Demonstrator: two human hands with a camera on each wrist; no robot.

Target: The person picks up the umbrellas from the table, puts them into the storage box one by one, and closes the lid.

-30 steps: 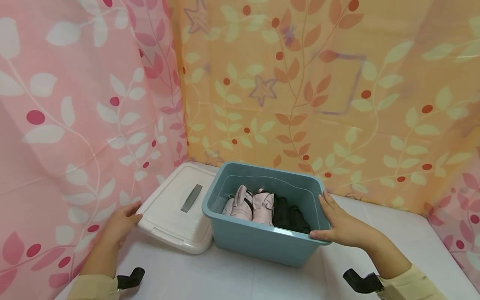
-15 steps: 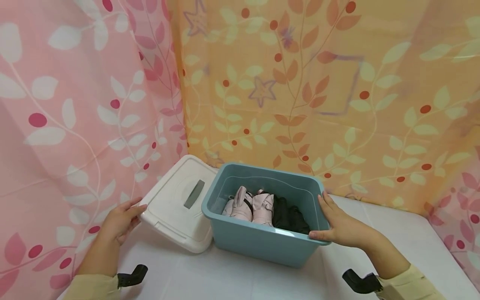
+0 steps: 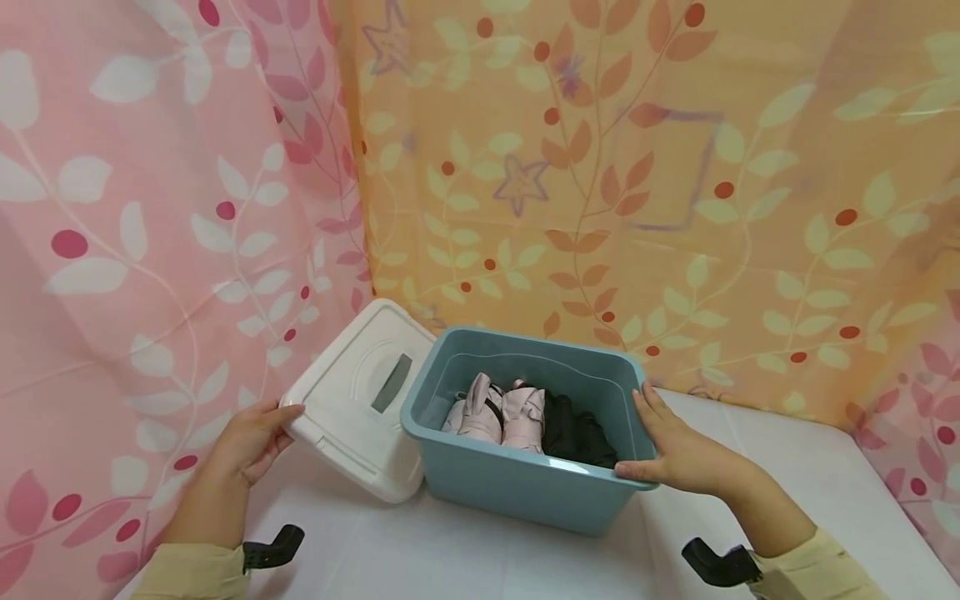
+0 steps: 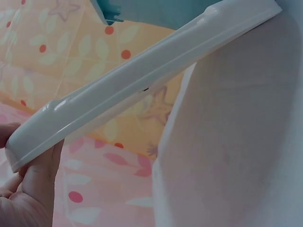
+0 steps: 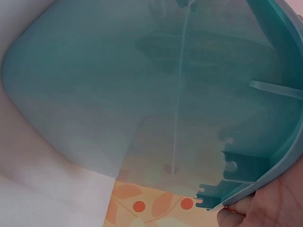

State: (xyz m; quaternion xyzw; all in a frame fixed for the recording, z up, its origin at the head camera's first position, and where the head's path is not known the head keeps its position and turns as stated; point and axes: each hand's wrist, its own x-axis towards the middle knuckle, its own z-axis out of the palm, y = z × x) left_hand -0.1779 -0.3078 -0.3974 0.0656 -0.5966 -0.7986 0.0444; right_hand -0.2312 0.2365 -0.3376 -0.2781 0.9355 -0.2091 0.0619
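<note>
My left hand (image 3: pixel 253 437) pinches the left corner of a white plastic lid (image 3: pixel 352 417), thumb on top and fingers beneath. In the left wrist view the lid (image 4: pixel 128 75) is seen edge-on, slanting, its held end raised off the table and its other end low beside the bin. A grey handle (image 3: pixel 392 383) is set into its top. My right hand (image 3: pixel 690 450) rests on the right rim of a blue storage bin (image 3: pixel 517 492), thumb on the front rim, fingers along the side. Inside the bin lie rolled pale pink bundles (image 3: pixel 522 418) and black bundles (image 3: pixel 577 433).
A white-covered table (image 3: pixel 570 567) carries the bin and lid. A pink leaf-print curtain (image 3: pixel 150 250) hangs close on the left, and an orange one (image 3: pixel 600 167) stands right behind the bin. Black angled pieces (image 3: pixel 273 547) stick out at both wrists.
My left hand has lifted the lid's left side and shifted slightly up and to the right, so the lid tilts more steeply. The right hand and the bin have stayed in place.
</note>
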